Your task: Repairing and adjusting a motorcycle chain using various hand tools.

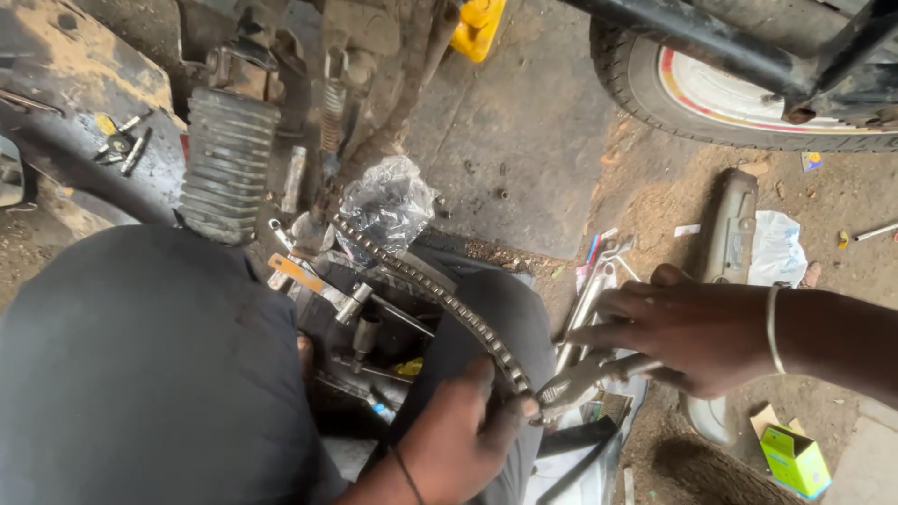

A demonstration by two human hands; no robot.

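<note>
The left hand, at the near centre of the scene, is closed around the near end of a drive chain, thumb pressed on the links. The chain runs in a shallow curve from that hand up and to the left, toward the underside of a motorcycle, where it disappears beside a crumpled plastic bag. The right hand, to the right and wearing a thin metal bangle, is closed on the handles of a pair of pliers; the plier tips meet the chain right at the left thumb. Whether the tips actually bite a link cannot be told. Under the chain lie loose tools, including a socket and a wrench with an orange band, resting on dark cloth. The person's knee in dark trousers fills the near left. A ribbed rubber footrest stands at the far left, with a coil spring just right of it. On the dirt floor, a grey metal cover lies behind the right hand, a small green box sits near right, and a tyre crosses the far right.
</note>
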